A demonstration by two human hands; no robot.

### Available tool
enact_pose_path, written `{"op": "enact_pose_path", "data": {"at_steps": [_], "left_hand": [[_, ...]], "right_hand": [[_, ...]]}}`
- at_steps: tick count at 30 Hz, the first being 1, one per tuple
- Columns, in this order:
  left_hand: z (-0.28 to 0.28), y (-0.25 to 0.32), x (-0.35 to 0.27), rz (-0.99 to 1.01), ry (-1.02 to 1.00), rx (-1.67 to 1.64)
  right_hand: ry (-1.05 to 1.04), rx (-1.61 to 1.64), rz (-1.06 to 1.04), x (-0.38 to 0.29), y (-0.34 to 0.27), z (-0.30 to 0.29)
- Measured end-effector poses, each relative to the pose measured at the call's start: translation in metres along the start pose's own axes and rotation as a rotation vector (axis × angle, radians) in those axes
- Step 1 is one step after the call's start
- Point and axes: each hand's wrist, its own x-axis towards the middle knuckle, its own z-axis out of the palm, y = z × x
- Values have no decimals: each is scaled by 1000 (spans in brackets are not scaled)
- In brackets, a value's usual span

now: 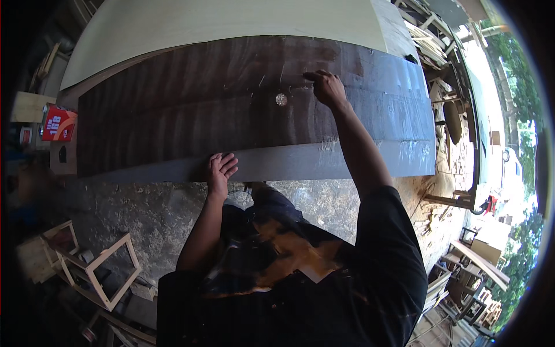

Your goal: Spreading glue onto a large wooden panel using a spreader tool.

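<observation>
A long dark brown sheet (195,95) with wavy, glossy streaks lies before me, with a paler grey strip (282,162) along its near edge. My right hand (330,89) reaches over the sheet, right of its middle, fingers bent and pointing left. Something dark shows at its fingertips; whether it is a held tool is too small to tell. Left of that hand are a round shiny patch (281,99) and thin glossy strands. My left hand (222,167) rests at the near edge, palm partly up, fingers apart, holding nothing.
A large pale sheet (243,21) lies beyond the dark one. At the left end stands a red metal can (60,122) bearing writing. Wooden frames (110,273) stand at lower left on the mottled floor (160,217). Timber offcuts (427,45) and a rack (475,173) are at right.
</observation>
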Motion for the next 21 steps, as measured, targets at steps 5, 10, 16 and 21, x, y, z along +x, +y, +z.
{"op": "enact_pose_path", "data": {"at_steps": [5,10,16,21], "left_hand": [[3,2,2,-14,31,-22],[-2,6,10,4,-76,-44],[-24,16,15,-91,-190,-120],[-43,31,15,-54,-181,-162]], "right_hand": [[-241,-105,32,32,15,32],[-442,-98,78,-54,-2,-12],[-340,-83,119,-182,-25,-20],[75,-118,248,-248,-74,2]]}}
